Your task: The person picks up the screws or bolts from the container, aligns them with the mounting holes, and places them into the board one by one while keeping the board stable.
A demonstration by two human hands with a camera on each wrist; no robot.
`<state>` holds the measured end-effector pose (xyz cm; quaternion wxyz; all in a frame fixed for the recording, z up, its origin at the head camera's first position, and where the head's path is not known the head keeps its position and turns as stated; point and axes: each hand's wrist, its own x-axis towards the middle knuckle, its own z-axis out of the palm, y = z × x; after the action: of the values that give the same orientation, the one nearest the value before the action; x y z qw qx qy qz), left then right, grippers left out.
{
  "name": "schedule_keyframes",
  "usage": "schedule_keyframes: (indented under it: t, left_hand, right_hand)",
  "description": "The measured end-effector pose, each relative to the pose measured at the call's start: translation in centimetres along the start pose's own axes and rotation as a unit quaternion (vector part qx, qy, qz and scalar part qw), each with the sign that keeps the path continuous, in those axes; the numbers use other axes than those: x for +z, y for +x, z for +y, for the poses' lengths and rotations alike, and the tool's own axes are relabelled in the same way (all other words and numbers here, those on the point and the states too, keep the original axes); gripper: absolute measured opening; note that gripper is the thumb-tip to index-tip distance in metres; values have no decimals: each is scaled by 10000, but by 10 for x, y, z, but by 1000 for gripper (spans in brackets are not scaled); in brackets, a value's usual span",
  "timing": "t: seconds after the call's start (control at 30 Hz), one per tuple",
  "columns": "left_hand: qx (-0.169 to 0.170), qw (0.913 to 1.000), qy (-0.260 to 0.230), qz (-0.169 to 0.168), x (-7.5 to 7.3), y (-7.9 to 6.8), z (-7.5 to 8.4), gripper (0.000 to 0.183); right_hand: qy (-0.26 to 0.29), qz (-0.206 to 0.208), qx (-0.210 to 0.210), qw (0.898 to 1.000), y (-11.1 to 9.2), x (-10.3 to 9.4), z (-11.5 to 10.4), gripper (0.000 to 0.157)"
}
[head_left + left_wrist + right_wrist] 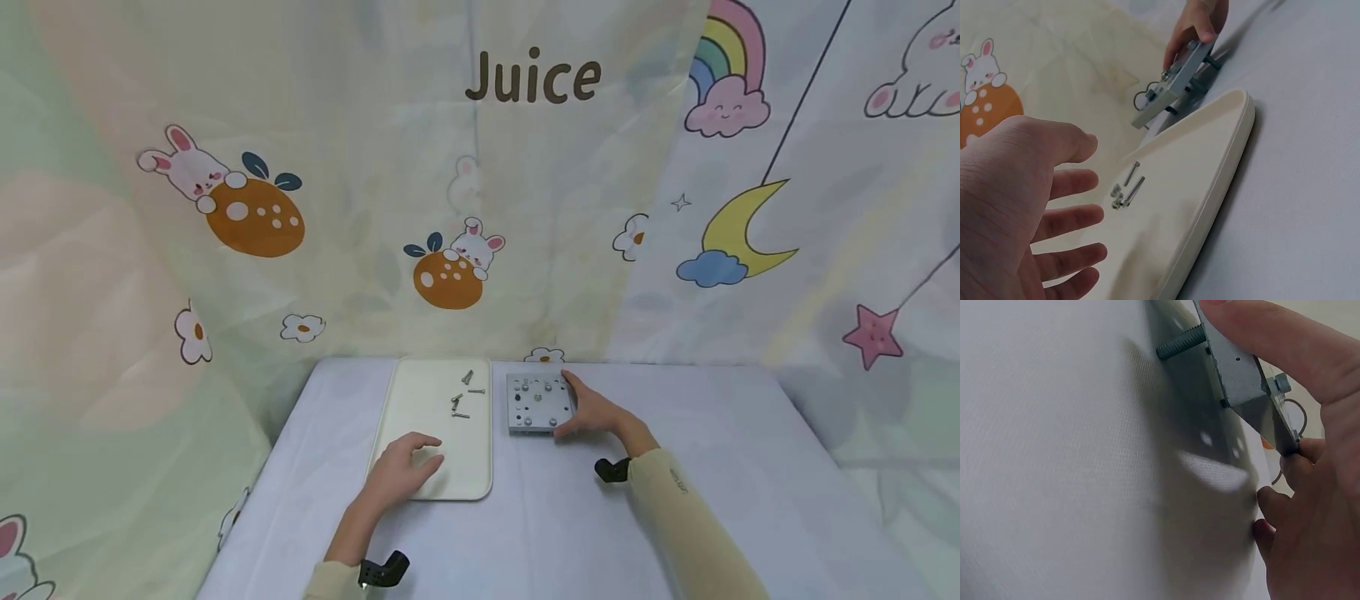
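The right hand [596, 410] gripped the metal plate [528, 408] at its right side, thumb against the near edge and a finger at the far corner. The plate was over the white cloth [517, 533], just beside the tray's right edge, its drilled face up with several bolt heads on it. Thick threaded bolts [1182, 342] stuck out below it like short legs (the right wrist view showed one of them close up, with shadow beneath); whether their ends touched the cloth, I could not tell.

The left hand [400, 471] held nothing. It hung over the near left part of the cream tray [420, 392], its fingers loosely extended and its thumb well apart from them. Beyond its fingertips, a few small screws [455, 403] lay loose on the tray, in its far right part, some single and some bunched together.

Both arms wore pale sleeves [682, 508], and a black device [383, 570] sat at each wrist. Behind the table hung a printed backdrop [360, 275] with rabbits hugging orange fruit, white flowers, a rainbow, a yellow moon [738, 221] and the word "Juice" in dark letters.
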<state>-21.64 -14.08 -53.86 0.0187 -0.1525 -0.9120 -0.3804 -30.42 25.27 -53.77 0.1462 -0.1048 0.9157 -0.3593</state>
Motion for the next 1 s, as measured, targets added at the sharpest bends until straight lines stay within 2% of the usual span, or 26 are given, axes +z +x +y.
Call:
schedule_keyframes:
  t: [0.17,0.27,0.4,0.8,1.0]
  left_hand:
    - [-114,9999,24,17,-3,4,-3,28]
    - [-268,9996,114,31,-6,9,-4,27]
    - [-332,9993,169,84,-8,24,-2,27]
    - [-380,9980,503,-113,1,64,3,29]
    - [-427,9983,293,-285,11,75,2,26]
  right_hand:
    - [371,-4,-173,9992,3,9,3,137]
    - [479,-154,-230,9985,4,12,6,138]
    - [470,-28,-274,9985,4,11,13,138]
    - [398,4,-220,9990,5,16,23,138]
    - [625,79,-224,9978,2,19,25,138]
